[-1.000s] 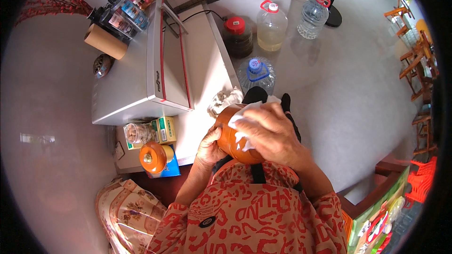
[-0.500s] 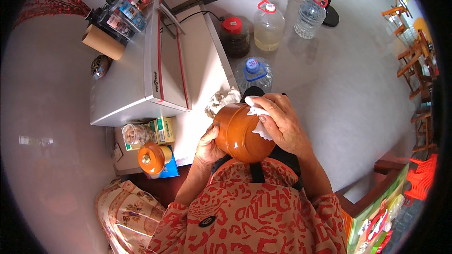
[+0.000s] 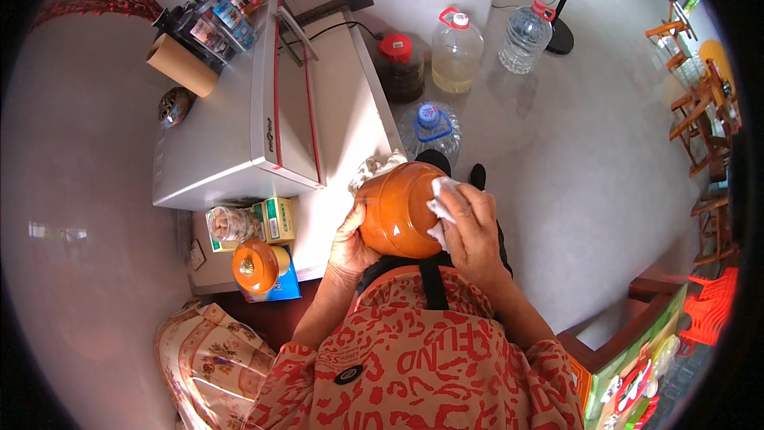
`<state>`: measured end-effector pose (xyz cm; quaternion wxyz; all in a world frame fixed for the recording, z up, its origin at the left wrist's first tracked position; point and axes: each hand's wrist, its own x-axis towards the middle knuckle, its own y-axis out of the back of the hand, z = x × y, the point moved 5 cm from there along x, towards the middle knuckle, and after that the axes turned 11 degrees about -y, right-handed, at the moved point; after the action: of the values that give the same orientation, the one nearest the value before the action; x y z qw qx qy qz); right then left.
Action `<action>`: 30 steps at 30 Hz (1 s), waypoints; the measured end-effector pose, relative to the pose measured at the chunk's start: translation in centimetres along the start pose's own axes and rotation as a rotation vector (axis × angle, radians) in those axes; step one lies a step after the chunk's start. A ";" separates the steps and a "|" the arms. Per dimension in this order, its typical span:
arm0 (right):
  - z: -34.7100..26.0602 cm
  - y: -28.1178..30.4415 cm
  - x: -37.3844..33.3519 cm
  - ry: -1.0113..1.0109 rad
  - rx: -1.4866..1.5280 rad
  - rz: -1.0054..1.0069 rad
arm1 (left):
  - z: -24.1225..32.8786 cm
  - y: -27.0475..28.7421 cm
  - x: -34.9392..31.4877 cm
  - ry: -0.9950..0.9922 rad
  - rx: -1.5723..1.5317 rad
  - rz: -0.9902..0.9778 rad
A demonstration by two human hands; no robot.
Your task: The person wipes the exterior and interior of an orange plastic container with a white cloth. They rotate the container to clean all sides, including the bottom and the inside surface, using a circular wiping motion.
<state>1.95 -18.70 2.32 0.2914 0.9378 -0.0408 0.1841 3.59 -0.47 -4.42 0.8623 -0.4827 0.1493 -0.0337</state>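
A glossy orange-brown round jar (image 3: 391,211) lies tilted on its side in front of my chest. My left hand (image 3: 352,247) grips its left end, thumb on top. My right hand (image 3: 471,231) is closed on a crumpled white tissue (image 3: 439,201) and presses it against the jar's right end face. The fingers hide part of the tissue. Behind the jar, a crumpled white cloth (image 3: 374,169) rests on the counter edge. An orange lid (image 3: 255,266) with a metallic knob sits at the left, by a blue box (image 3: 285,285).
The white counter (image 3: 344,87) holds a silver cabinet-like appliance (image 3: 215,151), a clear jar (image 3: 229,224) and a green-yellow box (image 3: 278,220). Large bottles stand on the floor, one with a blue cap (image 3: 430,123). A fan stand (image 3: 560,36) and wooden chairs (image 3: 700,119) are farther right.
The jar has turned slightly, its end face now more to the right. My right hand and the tissue have shifted right and a little down across that face.
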 end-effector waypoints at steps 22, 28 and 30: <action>-1.5 0.4 4.5 0.156 0.174 -0.149 | 0.5 -1.0 -1.8 -0.090 0.382 -0.139; 2.6 -0.7 4.6 -0.099 0.300 -0.213 | 0.1 -1.1 -2.3 -0.029 0.451 -0.176; 1.5 -0.1 4.1 -0.036 0.225 -0.213 | 0.1 -1.2 -2.3 -0.017 0.509 -0.195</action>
<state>6.26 -19.34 2.60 0.2014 0.9668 0.0745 0.1385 1.57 -0.57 -2.82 0.9498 -0.2626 0.0817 -0.1490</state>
